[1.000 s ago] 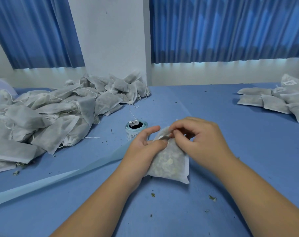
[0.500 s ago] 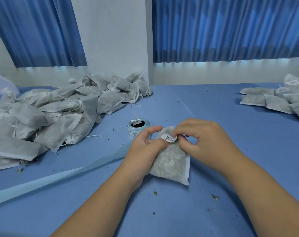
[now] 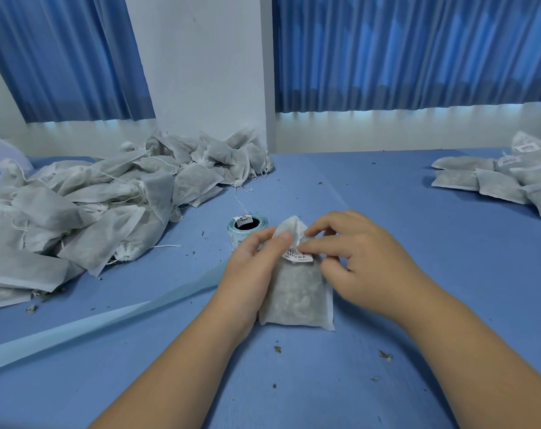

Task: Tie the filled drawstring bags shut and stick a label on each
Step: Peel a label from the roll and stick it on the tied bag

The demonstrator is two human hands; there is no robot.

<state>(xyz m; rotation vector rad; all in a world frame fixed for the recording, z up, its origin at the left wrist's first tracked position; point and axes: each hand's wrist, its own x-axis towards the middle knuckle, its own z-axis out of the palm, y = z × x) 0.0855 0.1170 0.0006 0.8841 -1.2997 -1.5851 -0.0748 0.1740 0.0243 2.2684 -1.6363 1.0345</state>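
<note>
One filled drawstring bag (image 3: 297,292), centre frame on the blue table (image 3: 417,243), looks light, soft, lumpy; left hand (image 3: 250,267) curled round its gathered neck, right hand (image 3: 365,264) pressing the label (image 3: 298,257) flat with straight fingers (image 3: 321,244); knot hidden, probably tied, so grip by neck.

The small white paper label (image 3: 297,256) on the grey mesh drawstring bag (image 3: 296,300) shows a barcode; its print is too small to read.

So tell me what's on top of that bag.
A white barcode label sits on the bag near its neck, pressed by the right hand; the left hand grips its side. Fingers hide the label's upper edge.
</note>
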